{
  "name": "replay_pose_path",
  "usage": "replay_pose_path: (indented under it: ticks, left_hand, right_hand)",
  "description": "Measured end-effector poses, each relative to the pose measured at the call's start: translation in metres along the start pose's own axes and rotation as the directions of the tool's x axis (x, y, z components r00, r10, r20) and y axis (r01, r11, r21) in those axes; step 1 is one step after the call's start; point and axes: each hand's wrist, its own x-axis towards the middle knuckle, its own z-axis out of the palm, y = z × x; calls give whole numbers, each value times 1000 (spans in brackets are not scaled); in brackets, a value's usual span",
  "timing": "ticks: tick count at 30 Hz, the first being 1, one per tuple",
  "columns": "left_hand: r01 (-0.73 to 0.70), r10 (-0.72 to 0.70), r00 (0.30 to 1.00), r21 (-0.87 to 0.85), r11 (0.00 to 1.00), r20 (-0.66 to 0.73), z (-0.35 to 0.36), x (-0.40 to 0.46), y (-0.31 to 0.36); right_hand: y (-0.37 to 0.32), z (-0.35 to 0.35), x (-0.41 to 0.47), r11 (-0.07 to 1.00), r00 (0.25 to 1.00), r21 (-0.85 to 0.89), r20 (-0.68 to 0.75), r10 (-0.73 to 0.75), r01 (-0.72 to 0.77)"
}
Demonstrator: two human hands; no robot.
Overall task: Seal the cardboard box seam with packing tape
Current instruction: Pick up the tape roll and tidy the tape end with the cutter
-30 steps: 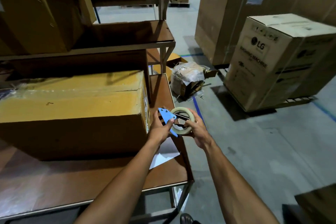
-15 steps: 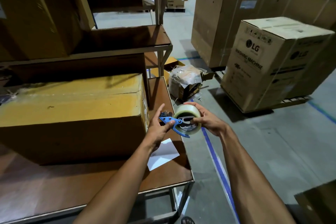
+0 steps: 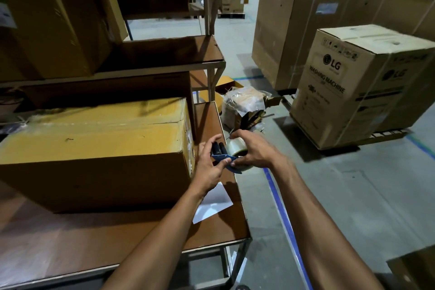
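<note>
A long yellow-brown cardboard box [image 3: 94, 146] lies on the brown worktable [image 3: 94, 238], its top seam running left to right under clear tape. Just off the box's right end I hold a blue tape dispenser [image 3: 222, 159] with a roll of clear packing tape [image 3: 236, 147]. My left hand [image 3: 210, 167] grips the dispenser's blue frame from the left. My right hand [image 3: 254, 150] is over the roll, fingers curled on it. Both hands are beside the box's end without touching it.
A white sheet of paper [image 3: 213, 205] lies on the table under my left wrist. A shelf [image 3: 164, 54] with large boxes rises behind. To the right on the floor stand a washing machine carton [image 3: 353, 82], taller cartons and a plastic-wrapped bundle [image 3: 244, 103].
The dispenser has tilted so the roll now faces upward and the blue frame is mostly hidden. My right hand moved over the top of the roll. The view shifted slightly downward.
</note>
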Motion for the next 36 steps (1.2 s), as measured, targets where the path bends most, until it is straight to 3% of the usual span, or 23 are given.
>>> replay_pose_path:
  ticks: [5,15,21,28,36]
  left_hand:
    - [-16,16,999,0,1000,-33,2,1,8]
    - [-12,13,1000,43,999,-17,-1,8,13]
    - [-38,103,963,255,966,-248,3,10,22]
    - [-31,166,938,405,914,-303,1,20,30]
    - [15,121,947,419,908,-297,0,28,33]
  right_hand:
    - [-4,1,3,981,997,-187,-33,-65,58]
    - [-8,-2,-1,967,986,-254,-162,-42,0]
    - [-11,8,-5,932,949,-355,-312,-41,-77]
    - [-18,19,-5,913,912,-380,-409,-24,-146]
    - [-16,31,0,921,895,-338,-445,26,-194]
